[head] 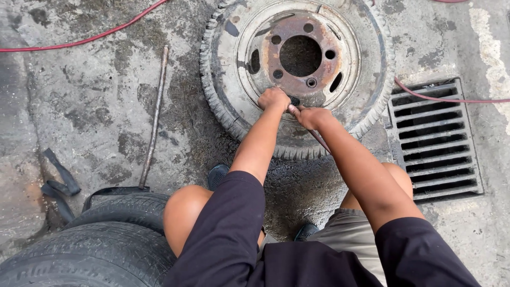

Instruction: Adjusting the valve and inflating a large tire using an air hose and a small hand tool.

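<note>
Person crouched over a wheel (297, 74) lying flat on the wet concrete floor (95, 106), rusty rim (297, 53) facing up. Left hand (273, 99) is a closed fist pressed at the rim's near edge, by the valve spot. Right hand (313, 117) just beside it, closed around a red hose (319, 139) (its tip sits between the two hands, detail too small to tell). Long metal bar (154, 117) lies on the floor left of the wheel, apart from it. Stacked tyres (101, 250) bottom left, drain grate (435, 138) right.
</note>
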